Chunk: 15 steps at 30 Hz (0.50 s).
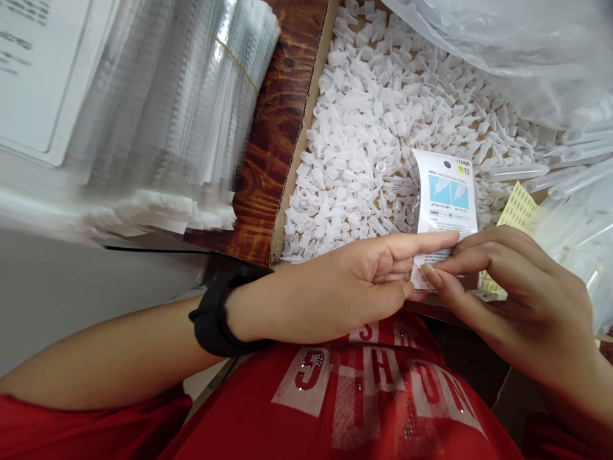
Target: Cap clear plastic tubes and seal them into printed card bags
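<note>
Red shirt [306, 441]: closest of all, across the bottom, with pale printed blocks and capital letters.
Black wristband [215, 316]: around the wrist of the left arm, which reaches in from the left side.
Packet [445, 217]: held above the near side of a shallow cardboard box [297, 140]; clear plastic with a white printed card, a dark hole near the top, "1,000" in a corner and two blue pictures.
Left hand [330, 287]: partly curled about the packet, forefinger straight across the front of the card, thumb by the lower left corner, other fingers behind.
Right hand [531, 287]: thumb and fingers pinched nearly together on the packet's lower right part, just beside the left forefinger's tip.
White nozzles [364, 147]: small, translucent, heaped loosely in the box.
Yellow sheet [520, 203]: printed, beside the packet, partly behind the right hand.
Clear tubes [589, 150]: lying at the far right, near a large plastic bag [536, 57].
Stacked sleeves [177, 96]: blurred, banded, at left over a red-brown wooden tabletop [278, 83].
</note>
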Each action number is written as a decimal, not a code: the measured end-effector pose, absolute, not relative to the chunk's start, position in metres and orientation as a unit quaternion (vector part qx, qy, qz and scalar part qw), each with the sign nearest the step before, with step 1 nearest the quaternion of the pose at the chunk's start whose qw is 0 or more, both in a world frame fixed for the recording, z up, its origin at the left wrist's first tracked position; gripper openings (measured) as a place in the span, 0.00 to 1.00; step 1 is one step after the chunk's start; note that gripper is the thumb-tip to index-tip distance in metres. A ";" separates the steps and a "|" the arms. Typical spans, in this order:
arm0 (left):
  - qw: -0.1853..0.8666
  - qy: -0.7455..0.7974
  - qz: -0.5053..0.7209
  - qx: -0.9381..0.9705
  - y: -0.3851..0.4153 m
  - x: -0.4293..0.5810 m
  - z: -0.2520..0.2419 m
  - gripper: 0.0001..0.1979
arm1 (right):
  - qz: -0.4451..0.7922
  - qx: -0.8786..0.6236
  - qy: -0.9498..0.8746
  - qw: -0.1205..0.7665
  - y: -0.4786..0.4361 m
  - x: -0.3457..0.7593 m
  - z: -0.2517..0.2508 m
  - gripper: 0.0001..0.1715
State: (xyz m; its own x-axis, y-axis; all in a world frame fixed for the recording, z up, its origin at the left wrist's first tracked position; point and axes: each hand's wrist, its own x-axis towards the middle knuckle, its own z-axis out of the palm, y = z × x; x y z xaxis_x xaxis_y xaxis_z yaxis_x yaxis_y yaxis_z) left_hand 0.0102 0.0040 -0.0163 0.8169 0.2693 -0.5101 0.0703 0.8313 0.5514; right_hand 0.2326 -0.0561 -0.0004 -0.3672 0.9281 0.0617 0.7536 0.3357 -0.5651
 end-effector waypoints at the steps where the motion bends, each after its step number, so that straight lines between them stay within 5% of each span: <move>1: 0.908 0.297 0.056 0.290 0.004 0.010 -0.016 0.31 | 0.229 -0.530 -0.795 0.188 -0.056 0.232 0.000 0.04; 8: 0.878 0.308 0.083 0.357 0.003 0.008 -0.012 0.36 | 0.252 -0.534 -0.787 0.179 -0.053 0.230 0.004 0.04; 15: 0.841 0.337 0.104 0.412 -0.002 0.005 -0.011 0.29 | 0.248 -0.533 -0.789 0.182 -0.053 0.227 0.006 0.04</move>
State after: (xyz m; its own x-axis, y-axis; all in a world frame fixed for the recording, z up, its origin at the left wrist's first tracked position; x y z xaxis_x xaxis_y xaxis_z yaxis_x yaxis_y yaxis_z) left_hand 0.0050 -0.0024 -0.0106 0.7518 0.4518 -0.4804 0.1024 0.6397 0.7618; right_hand 0.2268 -0.0527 0.0057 -0.3662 0.9303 0.0228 0.7503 0.3097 -0.5840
